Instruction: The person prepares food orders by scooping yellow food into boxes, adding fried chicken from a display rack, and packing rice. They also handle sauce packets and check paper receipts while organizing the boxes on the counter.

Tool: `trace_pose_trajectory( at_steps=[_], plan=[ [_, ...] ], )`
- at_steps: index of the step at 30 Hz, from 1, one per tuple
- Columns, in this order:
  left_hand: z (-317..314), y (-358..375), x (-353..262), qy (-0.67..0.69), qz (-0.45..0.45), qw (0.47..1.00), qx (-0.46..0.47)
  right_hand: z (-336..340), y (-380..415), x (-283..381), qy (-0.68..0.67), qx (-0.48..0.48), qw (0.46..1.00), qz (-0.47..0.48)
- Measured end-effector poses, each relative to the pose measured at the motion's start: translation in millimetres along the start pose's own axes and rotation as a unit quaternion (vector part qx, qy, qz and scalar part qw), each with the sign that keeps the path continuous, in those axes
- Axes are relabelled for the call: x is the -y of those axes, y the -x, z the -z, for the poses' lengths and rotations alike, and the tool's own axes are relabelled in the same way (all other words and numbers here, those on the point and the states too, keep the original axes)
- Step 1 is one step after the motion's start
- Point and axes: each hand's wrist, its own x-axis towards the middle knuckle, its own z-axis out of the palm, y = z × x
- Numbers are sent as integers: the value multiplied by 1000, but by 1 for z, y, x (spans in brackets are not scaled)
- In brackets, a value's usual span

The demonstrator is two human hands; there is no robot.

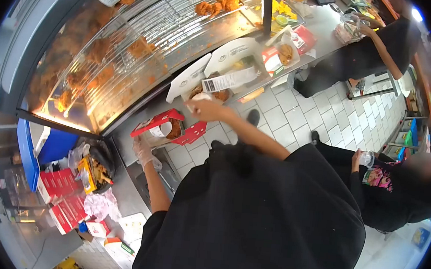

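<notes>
- Packing step, I judge: gloved left hand (145, 151) grips the red box (167, 128) on the table (128, 188)
- Right hand (202, 108) pinches something white just beyond it
- Next likely needs steady placing

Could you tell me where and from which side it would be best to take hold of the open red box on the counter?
Probably by the red box base's outer wall, from the counter-edge side: its flaps stand open and food fills the middle, near the gloved left hand.
</notes>
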Motion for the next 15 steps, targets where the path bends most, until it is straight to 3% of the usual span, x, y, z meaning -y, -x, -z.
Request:
trace_pose_trajectory(
  at_steps=[1, 2, 3, 5, 7, 9, 10, 12, 13, 15],
  plan=[
    [15, -10, -19, -2, 57, 998, 8, -13, -15, 12, -55, 26, 998, -3],
    [29, -20, -32, -4, 115, 993, 6, -24, -22, 22, -60, -7, 998, 3],
    [-36, 36, -37, 38, 108, 993, 30, -6, 32, -2, -27, -8, 999, -22],
    [-24, 33, -29, -17, 62, 998, 28, -29, 38, -2, -23, -143, 988, 54],
    [-10, 18, -49, -65, 53, 996, 5, -23, 45, 1, 13, -96, 995, 0],
    [-15, 13, -72, 9, 102, 995, 10, -19, 66, -11, 42, -99, 991, -74],
    [-19, 14, -83, 48, 127, 991, 18, -14, 74, -11, 56, -96, 992, -65],
    [-27, 20, -96, 121, 178, 976, 40, -2, 87, -8, -16, -122, 985, -120],
    [-30, 28, -99, 127, 188, 973, 36, 2, 92, -11, -9, -111, 987, -119],
    [-30, 28, -99, 137, 169, 976, 24, 1, 93, -20, 52, -135, 989, -31]
  ],
)
